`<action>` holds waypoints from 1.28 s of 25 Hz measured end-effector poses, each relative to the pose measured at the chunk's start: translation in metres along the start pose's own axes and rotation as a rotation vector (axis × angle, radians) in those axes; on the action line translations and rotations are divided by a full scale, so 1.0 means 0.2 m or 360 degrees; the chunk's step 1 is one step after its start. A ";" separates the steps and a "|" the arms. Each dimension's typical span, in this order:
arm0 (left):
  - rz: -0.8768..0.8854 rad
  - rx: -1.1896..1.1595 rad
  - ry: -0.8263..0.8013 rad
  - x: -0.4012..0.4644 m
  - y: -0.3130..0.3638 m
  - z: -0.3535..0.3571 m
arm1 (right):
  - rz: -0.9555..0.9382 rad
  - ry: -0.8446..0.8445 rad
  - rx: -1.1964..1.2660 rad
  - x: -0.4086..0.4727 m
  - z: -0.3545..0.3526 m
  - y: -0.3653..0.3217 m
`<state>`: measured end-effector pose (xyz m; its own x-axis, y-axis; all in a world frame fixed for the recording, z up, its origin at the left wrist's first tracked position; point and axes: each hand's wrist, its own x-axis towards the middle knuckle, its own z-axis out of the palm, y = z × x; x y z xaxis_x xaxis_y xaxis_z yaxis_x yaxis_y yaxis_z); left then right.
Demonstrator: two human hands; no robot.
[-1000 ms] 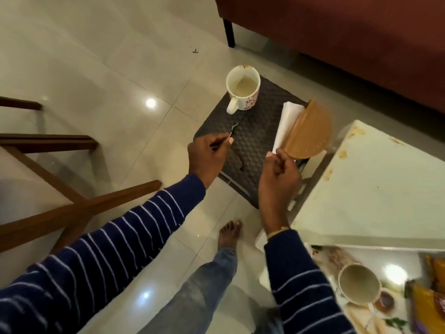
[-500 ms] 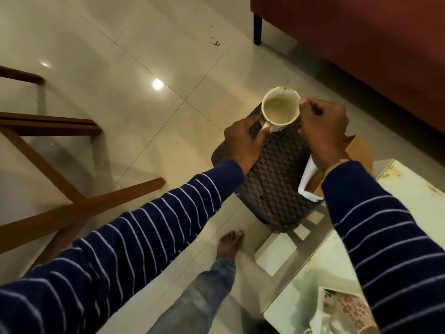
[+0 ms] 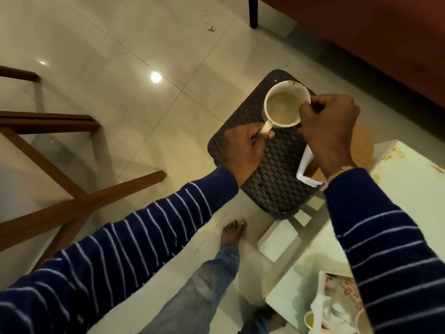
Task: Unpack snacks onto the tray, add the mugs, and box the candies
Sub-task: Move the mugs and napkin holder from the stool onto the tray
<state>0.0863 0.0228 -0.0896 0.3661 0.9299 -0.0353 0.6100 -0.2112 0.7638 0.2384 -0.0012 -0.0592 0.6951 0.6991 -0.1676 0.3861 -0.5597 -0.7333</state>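
A cream mug (image 3: 284, 104) hangs over the dark woven stool (image 3: 277, 179), held by both hands. My left hand (image 3: 243, 150) grips its handle from below left. My right hand (image 3: 330, 126) pinches the rim and side on the right. The mug's inside looks empty with a stained bottom. Under my right wrist, a white box (image 3: 304, 169) with a brown round lid (image 3: 361, 150) rests at the stool's right edge. At the bottom right, the flowered tray (image 3: 346, 288) on the table is partly hidden by my right sleeve.
A pale table (image 3: 414, 189) with stained edges fills the right side. A red sofa (image 3: 373, 44) stands at the back right. Wooden chair legs (image 3: 60, 165) cross the left. My bare foot (image 3: 232, 233) stands on the shiny tiled floor below the stool.
Both hands left the box and the stool's front, reached to the mug at the far end, and lifted it off the stool. The box with its brown lid now lies on the stool.
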 end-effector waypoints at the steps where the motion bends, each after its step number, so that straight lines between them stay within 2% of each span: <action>1: 0.0065 -0.0024 -0.0003 -0.07 0.02 -0.02 | 0.0026 0.0041 0.0061 -0.09 -0.05 0.01; 6: 0.0165 -0.0049 -0.0240 -0.62 0.10 -0.15 | 0.0231 0.0186 0.0224 -0.70 -0.26 0.12; 11: 0.0170 -0.0034 -0.0711 -1.25 0.17 -0.28 | 0.0512 0.0105 0.0159 -1.42 -0.47 0.37; 14: 0.0178 0.0004 -0.1035 -1.59 0.22 -0.31 | 0.0595 0.0157 0.0154 -1.81 -0.61 0.52; 17: 0.0229 0.0050 -0.1256 -1.88 0.25 -0.25 | 0.0762 0.0180 0.0041 -2.12 -0.73 0.69; 20: 0.0216 0.0094 -0.1331 -2.05 0.23 -0.12 | 0.0927 0.0208 -0.0003 -2.29 -0.80 0.87; 23: 0.0148 0.0182 -0.1634 -2.10 0.28 0.08 | 0.0999 0.0314 0.0011 -2.34 -0.86 1.07; 27: 0.0392 0.0139 -0.1397 -2.05 0.36 0.33 | 0.1110 0.0430 0.0150 -2.28 -0.88 1.30; 32: 0.0391 0.0179 -0.1348 -1.98 0.33 0.52 | 0.1133 0.0454 0.0197 -2.13 -0.86 1.42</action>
<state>0.0556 -0.3908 -0.0921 0.8655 0.3291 -0.3775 0.4948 -0.4453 0.7463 0.1568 -0.5351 -0.0831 0.8859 0.0390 -0.4622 -0.2707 -0.7657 -0.5835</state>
